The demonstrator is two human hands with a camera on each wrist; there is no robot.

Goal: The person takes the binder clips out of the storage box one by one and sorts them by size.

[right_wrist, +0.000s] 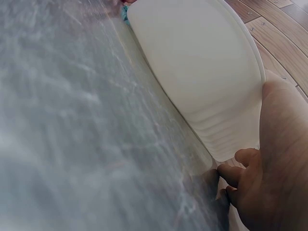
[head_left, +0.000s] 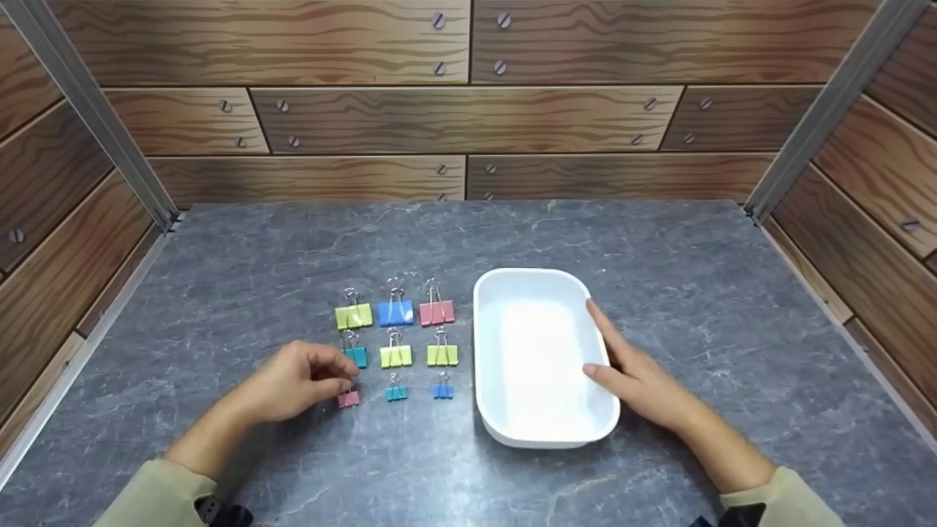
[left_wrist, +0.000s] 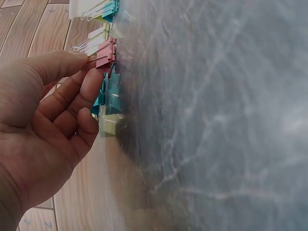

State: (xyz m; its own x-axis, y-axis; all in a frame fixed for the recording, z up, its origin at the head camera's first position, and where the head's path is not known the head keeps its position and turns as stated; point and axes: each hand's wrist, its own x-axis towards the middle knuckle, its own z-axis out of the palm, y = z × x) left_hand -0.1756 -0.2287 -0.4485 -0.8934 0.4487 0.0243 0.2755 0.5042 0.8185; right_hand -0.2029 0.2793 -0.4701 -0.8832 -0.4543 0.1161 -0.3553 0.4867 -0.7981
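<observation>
My left hand [head_left: 293, 384] pinches the wire handle of a small pink binder clip [head_left: 348, 399] between thumb and fingertip; its body shows beyond the fingertips in the left wrist view. Just behind those fingers a teal clip [head_left: 356, 357] is partly covered. To the right in the same front row are a small teal clip [head_left: 397, 393] and a small blue clip [head_left: 443, 391]. My right hand [head_left: 644, 388] grips the right side of an empty white plastic tub [head_left: 542, 351], thumb over the rim, other fingers along the outside.
Larger lime [head_left: 353, 316], blue [head_left: 396, 313] and pink [head_left: 437, 313] clips form the back row. Two yellow-green clips, one in the centre [head_left: 396, 356] and one right of it [head_left: 443, 356], stand left of the tub. Wood-patterned walls [head_left: 468, 121] enclose the grey marbled table [head_left: 351, 468].
</observation>
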